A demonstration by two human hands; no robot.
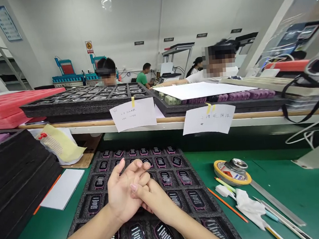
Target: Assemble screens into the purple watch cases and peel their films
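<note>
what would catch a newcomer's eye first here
Probably the two bare hands touching at centre, the left hand palm up and the right hand against it, above a black foam tray of purple-framed smartwatches with text on their screens. Next might come the bright red foam stack on the shelf at upper left, and the yellow-rimmed tape roll on the green bench at right.

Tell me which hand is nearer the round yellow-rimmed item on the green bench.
Right. The right hand is over the black tray, left of the yellow-rimmed item; the left hand, touching the right, is farther left.
</note>
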